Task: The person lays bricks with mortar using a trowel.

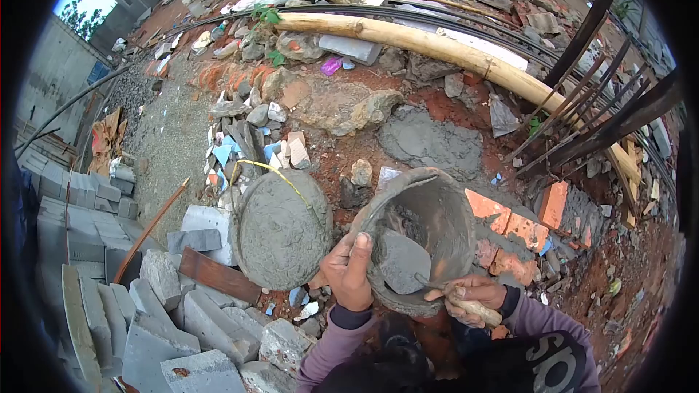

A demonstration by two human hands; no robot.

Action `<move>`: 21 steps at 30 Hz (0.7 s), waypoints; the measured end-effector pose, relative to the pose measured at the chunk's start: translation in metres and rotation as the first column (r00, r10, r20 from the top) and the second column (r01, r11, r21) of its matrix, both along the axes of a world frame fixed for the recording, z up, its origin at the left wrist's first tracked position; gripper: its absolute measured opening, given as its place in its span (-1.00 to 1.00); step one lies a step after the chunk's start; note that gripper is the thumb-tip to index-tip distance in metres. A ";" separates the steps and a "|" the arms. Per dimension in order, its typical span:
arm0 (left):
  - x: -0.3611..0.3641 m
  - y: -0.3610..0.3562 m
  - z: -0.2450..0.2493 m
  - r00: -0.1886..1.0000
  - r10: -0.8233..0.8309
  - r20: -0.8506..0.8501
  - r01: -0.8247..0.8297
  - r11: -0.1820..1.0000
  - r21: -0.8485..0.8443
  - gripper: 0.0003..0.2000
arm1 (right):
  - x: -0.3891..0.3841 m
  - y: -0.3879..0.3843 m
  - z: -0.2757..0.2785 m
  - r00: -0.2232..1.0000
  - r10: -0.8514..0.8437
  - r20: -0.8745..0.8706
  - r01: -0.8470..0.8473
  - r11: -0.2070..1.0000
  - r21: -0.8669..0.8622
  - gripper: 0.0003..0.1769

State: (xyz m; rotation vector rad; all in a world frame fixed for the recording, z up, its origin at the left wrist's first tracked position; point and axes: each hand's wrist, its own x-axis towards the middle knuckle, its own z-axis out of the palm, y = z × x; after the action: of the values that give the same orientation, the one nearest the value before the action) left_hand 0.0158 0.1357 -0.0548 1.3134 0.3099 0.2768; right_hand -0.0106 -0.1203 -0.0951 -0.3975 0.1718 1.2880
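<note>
A mortar-smeared bucket point(455, 222) is tilted in front of me, its opening toward me, with a little wet mortar inside. My left hand point(349, 269) grips its left rim, thumb on top. In my right hand point(473, 300) is the wooden handle of a trowel point(400, 260), whose grey-coated blade lies inside the bucket opening. Left of the bucket stands a second bucket point(282, 229), full of grey mortar, with a yellow handle looped over it. Beyond the tilted bucket, a patch of wet mortar point(431, 142) is spread on the ground.
Grey blocks point(211, 324) are piled at the lower left. Red bricks point(506, 220) form a row on the right. A bamboo pole point(429, 47) crosses the back, and iron rods with dark posts point(601, 127) rise at the right. Rubble lies around the buckets.
</note>
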 end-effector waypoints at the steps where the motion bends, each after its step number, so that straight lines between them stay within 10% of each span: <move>1: 0.005 0.001 -0.007 0.998 0.046 -0.037 -0.045 0.998 0.034 -0.74 | -0.002 -0.005 -0.001 0.999 -0.040 0.000 0.040 0.999 0.030 -0.41; 4: 0.006 0.012 -0.030 0.995 0.061 -0.073 -0.064 0.997 -0.042 -0.72 | 0.011 -0.024 0.000 0.983 -0.182 0.035 0.179 0.981 0.069 -0.38; 11: 0.005 0.009 -0.030 0.987 0.130 -0.098 -0.130 0.991 0.003 -0.73 | 0.097 -0.040 0.031 0.626 -0.269 0.732 0.673 0.661 -0.332 -0.44; 15: 0.005 -0.001 -0.016 0.969 0.231 -0.090 -0.230 0.973 0.021 -0.75 | 0.168 -0.011 -0.027 0.452 0.038 0.891 0.843 0.308 -0.441 -0.40; 17: 0.001 -0.004 -0.011 0.965 0.247 -0.091 -0.246 0.969 0.024 -0.74 | 0.217 -0.001 -0.100 0.211 0.510 0.834 0.946 0.108 -0.306 -0.36; 21: -0.003 -0.009 -0.001 0.959 0.272 -0.076 -0.267 0.961 0.072 -0.76 | 0.234 0.010 -0.113 0.351 0.252 0.902 0.861 0.293 -0.417 -0.30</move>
State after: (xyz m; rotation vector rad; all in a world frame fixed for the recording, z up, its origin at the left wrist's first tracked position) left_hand 0.0128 0.1262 -0.0556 1.3450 0.5584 0.4639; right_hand 0.2229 -0.1107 -0.2077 -1.9281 0.0403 0.0927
